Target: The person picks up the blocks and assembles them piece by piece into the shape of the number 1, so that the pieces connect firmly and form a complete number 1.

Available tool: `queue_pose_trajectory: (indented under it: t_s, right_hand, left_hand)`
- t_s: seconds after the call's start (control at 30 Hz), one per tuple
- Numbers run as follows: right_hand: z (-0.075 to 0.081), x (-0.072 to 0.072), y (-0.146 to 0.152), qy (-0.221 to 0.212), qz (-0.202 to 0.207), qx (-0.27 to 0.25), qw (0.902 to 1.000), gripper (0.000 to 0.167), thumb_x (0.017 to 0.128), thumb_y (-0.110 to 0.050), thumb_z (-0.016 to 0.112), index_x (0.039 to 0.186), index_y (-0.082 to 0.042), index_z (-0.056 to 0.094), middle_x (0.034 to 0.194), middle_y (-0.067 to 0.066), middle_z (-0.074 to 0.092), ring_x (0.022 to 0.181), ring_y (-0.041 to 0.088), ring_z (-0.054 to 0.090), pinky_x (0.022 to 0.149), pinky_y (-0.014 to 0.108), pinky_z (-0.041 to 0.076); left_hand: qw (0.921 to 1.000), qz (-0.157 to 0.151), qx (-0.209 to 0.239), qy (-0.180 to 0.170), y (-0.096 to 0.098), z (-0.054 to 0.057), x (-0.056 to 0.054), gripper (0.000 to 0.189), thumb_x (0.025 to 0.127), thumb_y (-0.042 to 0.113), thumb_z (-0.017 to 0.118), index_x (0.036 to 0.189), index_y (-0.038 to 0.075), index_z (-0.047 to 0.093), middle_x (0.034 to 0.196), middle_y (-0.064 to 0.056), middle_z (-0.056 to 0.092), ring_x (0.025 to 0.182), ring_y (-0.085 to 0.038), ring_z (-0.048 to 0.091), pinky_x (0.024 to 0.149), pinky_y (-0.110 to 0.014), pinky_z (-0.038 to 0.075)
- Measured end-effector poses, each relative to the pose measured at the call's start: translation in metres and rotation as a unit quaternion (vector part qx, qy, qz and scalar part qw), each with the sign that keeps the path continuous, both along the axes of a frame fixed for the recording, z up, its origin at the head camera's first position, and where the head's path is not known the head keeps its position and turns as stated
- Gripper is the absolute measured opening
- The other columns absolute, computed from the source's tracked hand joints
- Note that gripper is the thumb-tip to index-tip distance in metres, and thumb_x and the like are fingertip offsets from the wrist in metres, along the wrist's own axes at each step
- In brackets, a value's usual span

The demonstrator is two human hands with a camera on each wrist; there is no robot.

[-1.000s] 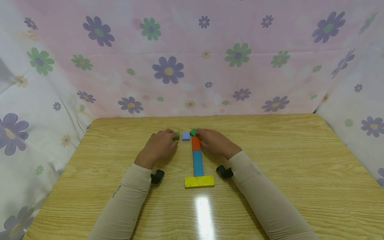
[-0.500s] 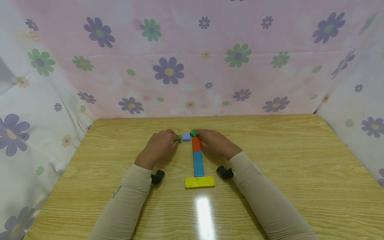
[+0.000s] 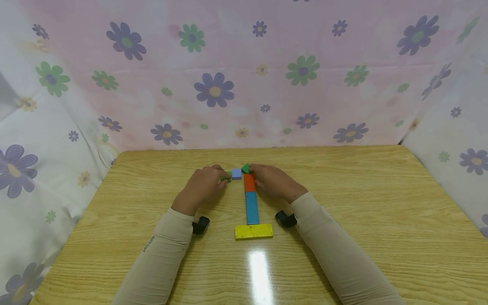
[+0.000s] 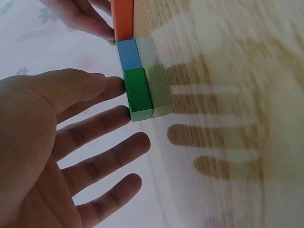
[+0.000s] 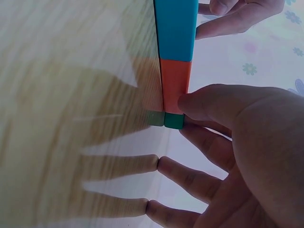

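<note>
Flat toy building blocks lie on the table. The left hand [image 3: 203, 186] has its index fingertip on a green block [image 4: 137, 90] at the left of the far row, its other fingers spread out straight. Right against that block is a lavender square block [image 3: 237, 173]. The right hand [image 3: 272, 180] touches the red block [image 5: 175, 85] with its thumb, and its index finger reaches a dark green block [image 3: 245, 168] with slanted edges at the far end, partly hidden by that hand. A blue block [image 3: 252, 207] continues the column toward the body from the red one.
A yellow oblong block [image 3: 253, 231] lies crosswise at the near end of the column. Black wrist-worn pieces [image 3: 201, 225] stick out below each wrist. Wood-grain tabletop [image 3: 366, 203] surrounds the blocks, with a flowered cloth [image 3: 320, 101] hanging behind it.
The left hand's green block has slid right and slightly nearer, and the gap to the lavender block has closed. The right hand and the column of blocks hold their places.
</note>
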State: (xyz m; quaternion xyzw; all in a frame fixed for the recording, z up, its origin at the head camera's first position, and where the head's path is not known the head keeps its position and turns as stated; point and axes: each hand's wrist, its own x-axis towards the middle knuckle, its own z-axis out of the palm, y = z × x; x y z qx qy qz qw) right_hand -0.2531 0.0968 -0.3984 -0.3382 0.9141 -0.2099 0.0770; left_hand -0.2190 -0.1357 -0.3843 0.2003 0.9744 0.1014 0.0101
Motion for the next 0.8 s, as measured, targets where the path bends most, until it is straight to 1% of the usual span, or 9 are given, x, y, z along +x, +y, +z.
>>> queue_pose_trajectory:
  t_s: [0.13,0.27,0.43,0.63,0.8]
  right_hand:
    - [0.0007,0.0004,0.0,-0.002,0.001,-0.002,1.0,0.034,0.106,-0.015,0.048,0.139,-0.01,0.056,0.145,0.008,0.057,0.134,0.027,0.055,0.11,0.044,0.045]
    - [0.0007,0.0006,0.0006,-0.003,0.0,-0.001,1.0,0.034,0.107,-0.015,0.047,0.14,-0.01,0.055,0.148,0.009,0.054,0.136,0.027,0.053,0.111,0.045,0.044]
    - [0.0008,0.0009,0.0013,-0.01,-0.003,0.0,0.9999,0.035,0.107,-0.015,0.046,0.14,-0.011,0.055,0.149,0.008,0.053,0.137,0.027,0.052,0.111,0.045,0.044]
    - [0.0011,0.0014,0.0017,-0.006,-0.002,-0.005,1.0,0.034,0.107,-0.015,0.047,0.139,-0.01,0.055,0.146,0.009,0.056,0.134,0.027,0.055,0.109,0.045,0.045]
    - [0.0004,0.0013,0.002,-0.01,-0.003,-0.007,0.9999,0.034,0.107,-0.016,0.046,0.139,-0.011,0.056,0.146,0.007,0.056,0.134,0.026,0.054,0.11,0.044,0.045]
  left_hand:
    - [1.0,0.002,-0.002,-0.006,0.0012,-0.0004,-0.0001,0.025,0.099,0.024,0.063,0.122,0.017,0.074,0.127,-0.007,0.067,0.113,-0.03,0.066,0.093,-0.052,0.053]
    - [1.0,0.001,-0.006,-0.007,0.0022,-0.0004,0.0,0.027,0.099,0.024,0.063,0.124,0.016,0.072,0.13,-0.008,0.066,0.114,-0.03,0.066,0.094,-0.053,0.053]
    - [0.9999,0.002,-0.004,-0.01,0.0034,0.0003,0.0008,0.028,0.1,0.024,0.063,0.124,0.016,0.072,0.13,-0.007,0.066,0.114,-0.029,0.066,0.094,-0.053,0.052]
    - [0.9999,-0.005,-0.006,-0.006,0.0048,0.0006,0.0016,0.029,0.1,0.025,0.063,0.126,0.014,0.07,0.131,-0.009,0.065,0.114,-0.029,0.066,0.094,-0.053,0.053]
    - [0.9999,-0.013,0.004,0.001,0.0032,-0.0024,0.0019,0.028,0.1,0.025,0.063,0.125,0.015,0.071,0.131,-0.009,0.062,0.111,-0.029,0.067,0.094,-0.052,0.053]
